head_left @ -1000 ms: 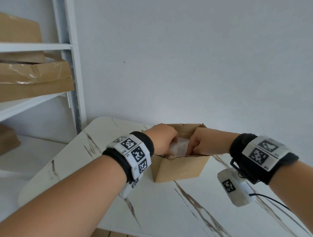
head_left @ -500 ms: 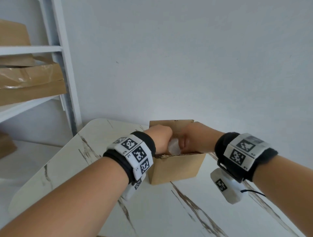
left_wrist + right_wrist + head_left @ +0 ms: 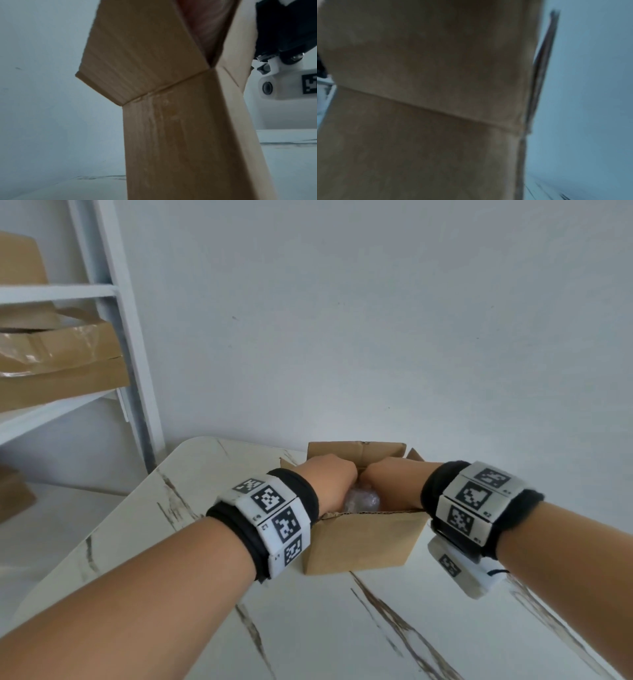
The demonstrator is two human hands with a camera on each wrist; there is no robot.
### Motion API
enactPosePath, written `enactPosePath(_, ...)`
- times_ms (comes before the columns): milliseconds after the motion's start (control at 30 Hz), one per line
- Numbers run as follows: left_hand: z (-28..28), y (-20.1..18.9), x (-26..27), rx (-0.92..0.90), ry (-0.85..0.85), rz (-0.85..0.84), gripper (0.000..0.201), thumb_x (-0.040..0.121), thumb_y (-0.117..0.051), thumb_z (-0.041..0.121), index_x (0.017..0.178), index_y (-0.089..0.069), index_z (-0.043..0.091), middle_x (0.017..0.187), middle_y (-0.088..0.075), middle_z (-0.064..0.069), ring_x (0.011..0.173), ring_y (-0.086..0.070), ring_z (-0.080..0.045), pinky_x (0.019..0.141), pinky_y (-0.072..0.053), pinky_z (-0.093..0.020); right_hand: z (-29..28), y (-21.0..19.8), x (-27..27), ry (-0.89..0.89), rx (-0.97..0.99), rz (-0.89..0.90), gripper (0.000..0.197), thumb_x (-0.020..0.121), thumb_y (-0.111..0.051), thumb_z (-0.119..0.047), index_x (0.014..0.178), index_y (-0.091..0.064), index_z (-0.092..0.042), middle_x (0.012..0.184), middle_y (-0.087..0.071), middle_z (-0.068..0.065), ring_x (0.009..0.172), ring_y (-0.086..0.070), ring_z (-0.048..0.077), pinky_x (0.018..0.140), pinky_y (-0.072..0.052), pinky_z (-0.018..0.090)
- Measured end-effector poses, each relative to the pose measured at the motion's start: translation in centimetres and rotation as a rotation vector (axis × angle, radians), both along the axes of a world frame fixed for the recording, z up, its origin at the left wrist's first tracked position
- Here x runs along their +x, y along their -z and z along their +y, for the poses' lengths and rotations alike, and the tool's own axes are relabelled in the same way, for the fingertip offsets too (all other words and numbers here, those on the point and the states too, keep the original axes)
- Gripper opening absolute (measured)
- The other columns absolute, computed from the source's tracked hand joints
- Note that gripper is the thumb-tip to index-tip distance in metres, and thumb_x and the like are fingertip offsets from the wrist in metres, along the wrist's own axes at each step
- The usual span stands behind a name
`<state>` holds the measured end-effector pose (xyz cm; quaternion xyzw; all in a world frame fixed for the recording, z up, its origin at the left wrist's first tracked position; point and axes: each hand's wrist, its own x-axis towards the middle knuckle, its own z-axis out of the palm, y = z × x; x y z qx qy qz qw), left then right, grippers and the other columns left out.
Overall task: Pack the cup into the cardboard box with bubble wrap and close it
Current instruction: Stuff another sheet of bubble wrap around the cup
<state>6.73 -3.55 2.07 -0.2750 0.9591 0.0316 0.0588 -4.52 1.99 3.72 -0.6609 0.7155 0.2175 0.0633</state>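
Bubble wrap (image 3: 362, 501), a crumpled clear bundle, sits inside the open cardboard box (image 3: 363, 542); any cup within it is hidden, so its exact place cannot be told. The left hand (image 3: 330, 479) and right hand (image 3: 390, 482) both reach down into the box mouth, knuckles up and nearly touching each other above the bundle; their fingers are out of sight inside, so how far each is closed, and whether either holds the wrap, cannot be told. Box flaps stand open: the far flap upright, side flaps angled outward, as the left wrist view shows of one flap (image 3: 142, 54). The box rests on a white marble-patterned table (image 3: 342, 628). At left, a white shelf unit (image 3: 113, 337) carries other brown boxes (image 3: 65, 364).
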Motion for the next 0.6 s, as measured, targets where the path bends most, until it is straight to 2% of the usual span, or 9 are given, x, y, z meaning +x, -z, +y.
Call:
enactPosePath(100,0.4,-0.6,-0.3,0.019,-0.026,-0.032,0.033,0.092,-0.046,0.003,0.060,-0.046,0.012,0.059,-0.044,0.000,0.051,-0.041,-0.014,0.048,-0.032,-0.023,-0.4,0.0,0.1,0.062,-0.004,-0.009,0.028,0.095,-0.045,-0.017,0.111,-0.066,-0.007,0.109,-0.068,0.011,0.089,-0.059,0.024,0.077,-0.045,0.030)
enactPosePath(167,0.7,-1.1,0.0,0.054,-0.042,-0.038,0.029,0.092,-0.046,0.005,0.064,-0.053,0.008,0.061,-0.049,-0.001,0.052,-0.044,-0.014,0.051,-0.035,-0.024,-0.1,-0.1,0.3,0.112,-0.005,-0.022,0.029,0.096,-0.044,-0.016,0.112,-0.065,-0.007,0.111,-0.067,0.009,0.088,-0.056,0.023,0.076,-0.041,0.028)
enactPosePath(200,0.9,-1.3,0.3,0.073,-0.039,-0.025,0.023,0.092,-0.048,0.008,0.074,-0.062,0.006,0.066,-0.056,-0.003,0.057,-0.051,-0.018,0.054,-0.039,-0.026,0.2,-0.4,0.3,0.135,-0.010,-0.031,0.028,0.096,-0.043,-0.016,0.111,-0.064,-0.008,0.108,-0.067,0.008,0.088,-0.054,0.023,0.077,-0.040,0.028)
enactPosePath(267,1.0,-1.9,1.0,0.122,-0.021,0.035,0.023,0.092,-0.052,0.017,0.097,-0.071,0.006,0.087,-0.070,-0.008,0.080,-0.064,-0.025,0.069,-0.048,-0.031,1.0,-1.0,0.4,0.140,-0.046,-0.051,0.023,0.096,-0.044,-0.016,0.108,-0.064,-0.011,0.101,-0.065,0.005,0.095,-0.057,0.025,0.081,-0.043,0.029)
enactPosePath(333,1.3,-2.6,1.7,0.134,-0.017,0.096,0.027,0.091,-0.054,0.026,0.109,-0.071,0.014,0.104,-0.072,-0.006,0.096,-0.065,-0.025,0.083,-0.051,-0.032,1.9,-1.9,0.2,0.107,-0.125,-0.096,0.026,0.093,-0.050,-0.017,0.113,-0.065,-0.011,0.111,-0.066,0.004,0.106,-0.061,0.025,0.088,-0.047,0.029)
enactPosePath(367,1.5,-2.9,1.9,0.131,-0.015,0.122,0.029,0.090,-0.055,0.031,0.112,-0.071,0.018,0.107,-0.071,-0.004,0.100,-0.065,-0.024,0.087,-0.051,-0.032,2.5,-2.4,0.2,0.096,-0.163,-0.114,0.028,0.092,-0.052,-0.019,0.115,-0.067,-0.013,0.114,-0.067,0.003,0.107,-0.062,0.023,0.086,-0.047,0.026)
enactPosePath(467,2.1,-3.9,2.5,0.107,-0.033,0.181,0.036,0.087,-0.060,0.042,0.113,-0.071,0.019,0.111,-0.071,-0.001,0.102,-0.065,-0.021,0.091,-0.052,-0.033,4.0,-3.8,0.1,0.093,-0.293,-0.174,0.026,0.087,-0.062,-0.028,0.111,-0.071,-0.021,0.106,-0.071,-0.005,0.099,-0.064,0.015,0.076,-0.042,0.019)
enactPosePath(533,2.3,-4.3,2.5,0.062,-0.068,0.237,0.032,0.085,-0.065,0.035,0.112,-0.070,0.018,0.111,-0.070,-0.002,0.101,-0.064,-0.022,0.088,-0.052,-0.031,4.6,-4.5,-0.3,0.146,-0.387,-0.273,0.023,0.081,-0.069,-0.028,0.102,-0.072,-0.020,0.092,-0.073,-0.006,0.084,-0.066,0.012,0.073,-0.048,0.019)
enactPosePath(600,2.5,-4.6,2.3,0.025,-0.099,0.334,0.023,0.085,-0.064,0.027,0.105,-0.070,0.018,0.108,-0.069,-0.003,0.099,-0.064,-0.023,0.083,-0.051,-0.029,5.2,-5.1,-1.1,0.183,-0.513,-0.317,0.015,0.080,-0.068,-0.025,0.092,-0.074,-0.020,0.084,-0.072,-0.005,0.077,-0.065,0.011,0.071,-0.052,0.022)
